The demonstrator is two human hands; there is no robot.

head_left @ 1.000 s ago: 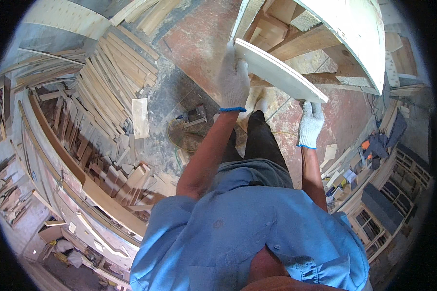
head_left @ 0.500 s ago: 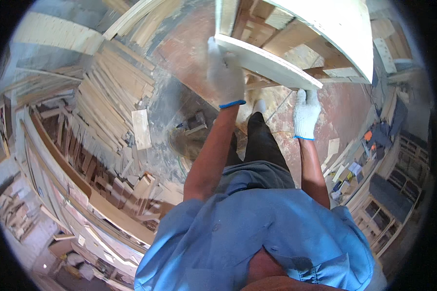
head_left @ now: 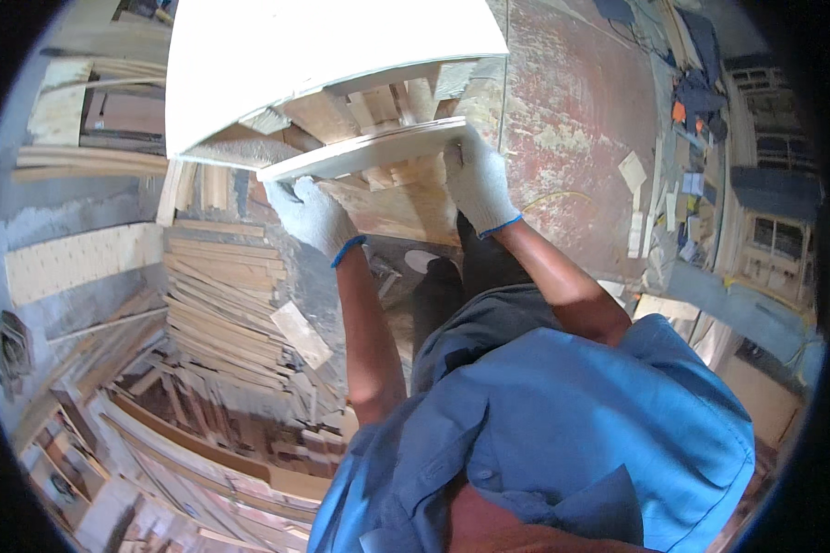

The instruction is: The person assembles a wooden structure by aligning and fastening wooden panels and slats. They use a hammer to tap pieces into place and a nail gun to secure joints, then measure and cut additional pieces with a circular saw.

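Observation:
In front of me is a large wooden frame with a broad white panel on top and wooden cross pieces showing in its open side. A narrow white board runs along its near edge. My left hand, in a white knit glove with a blue cuff, is closed on the board's left end. My right hand, gloved alike, grips the board's right end. Both thumbs lie on the near side; the other fingers are partly hidden behind the board. Below it a plywood face shows.
A stack of wooden strips lies on the floor to my left, with a loose offcut beside it. A long bin of scrap wood stands at lower left. Worn reddish floor stretches to the right, past it shelving.
The wooden frame has swung from the upper right to the upper left of my view, both hands still on its near board. My body has turned with it.

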